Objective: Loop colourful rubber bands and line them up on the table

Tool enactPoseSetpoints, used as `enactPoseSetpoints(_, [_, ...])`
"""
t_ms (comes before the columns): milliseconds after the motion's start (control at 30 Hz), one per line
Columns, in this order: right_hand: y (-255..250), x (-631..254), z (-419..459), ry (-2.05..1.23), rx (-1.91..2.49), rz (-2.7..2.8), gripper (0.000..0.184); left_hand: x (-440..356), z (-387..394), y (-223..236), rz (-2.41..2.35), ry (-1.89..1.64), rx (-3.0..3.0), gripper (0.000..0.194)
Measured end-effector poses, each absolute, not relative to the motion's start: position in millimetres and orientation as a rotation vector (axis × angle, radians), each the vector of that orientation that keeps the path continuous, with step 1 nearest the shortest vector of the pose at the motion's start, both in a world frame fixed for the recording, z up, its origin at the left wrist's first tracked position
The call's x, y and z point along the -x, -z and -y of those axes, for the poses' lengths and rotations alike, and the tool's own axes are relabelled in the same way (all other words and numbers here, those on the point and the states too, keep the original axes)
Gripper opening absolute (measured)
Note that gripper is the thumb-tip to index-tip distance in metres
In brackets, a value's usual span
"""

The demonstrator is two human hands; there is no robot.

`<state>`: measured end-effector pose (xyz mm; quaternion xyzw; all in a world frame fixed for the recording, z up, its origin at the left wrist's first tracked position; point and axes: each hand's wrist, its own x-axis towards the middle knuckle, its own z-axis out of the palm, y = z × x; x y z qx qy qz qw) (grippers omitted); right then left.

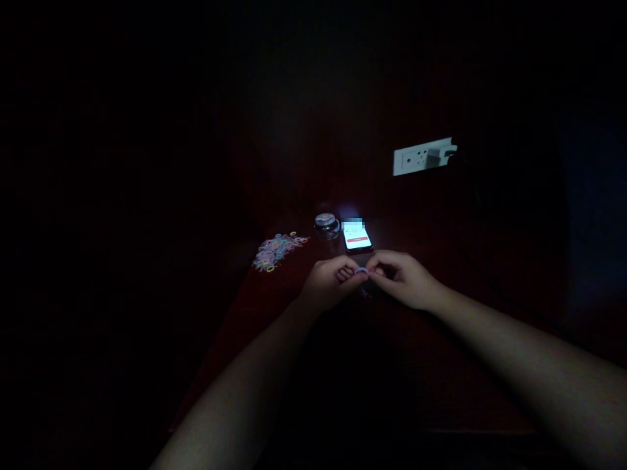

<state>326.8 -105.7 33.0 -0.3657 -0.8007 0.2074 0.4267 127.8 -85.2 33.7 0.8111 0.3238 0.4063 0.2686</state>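
The scene is very dark. My left hand [331,282] and my right hand [402,278] meet over a dark reddish table [441,365]. Both pinch a small pale purple rubber band [361,271] between their fingertips, with the other fingers curled in. A heap of small colourful rubber bands [277,250] lies on the table to the left of my left hand. Just beyond my hands a lit phone [356,237] lies flat with its screen up. A small clear jar [326,226] stands beside the phone on its left.
A white wall socket [415,158] with a white charger [442,154] plugged in sits on the dark wall at the back right. Everything to the left and right of the table is too dark to make out.
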Motion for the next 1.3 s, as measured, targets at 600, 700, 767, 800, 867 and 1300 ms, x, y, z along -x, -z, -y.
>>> enactPoseSetpoints(600, [-32.4, -325.3, 103.5, -0.616, 0.91, 1.917, 0.016, -125.5, 90.2, -41.2, -0.651, -1.125, -2.484, 0.011])
enactPoseSetpoints(700, [-30.6, -325.6, 102.8, -0.626, 0.933, 1.926, 0.014, -127.4, 91.3, -40.1, -0.726, -1.095, -2.427, 0.011])
enactPoseSetpoints(767, [-29.5, -325.8, 102.4, -0.645, 0.943, 1.931, 0.012, -128.3, 91.2, -38.8, -0.74, -1.065, -2.369, 0.012])
enactPoseSetpoints(800, [-29.2, -325.8, 102.4, -0.652, 0.942, 1.931, 0.012, -128.5, 90.8, -38.2, -0.737, -1.054, -2.345, 0.013])
enactPoseSetpoints(867, [-29.2, -325.7, 102.5, -0.649, 0.934, 1.926, 0.014, -128.5, 89.7, -37.2, -0.728, -1.043, -2.326, 0.015])
enactPoseSetpoints(1300, [-29.5, -325.9, 102.0, -0.651, 1.011, 1.929, 0.022, -126.9, 86.1, -36.0, -0.727, -1.076, -2.343, 0.017])
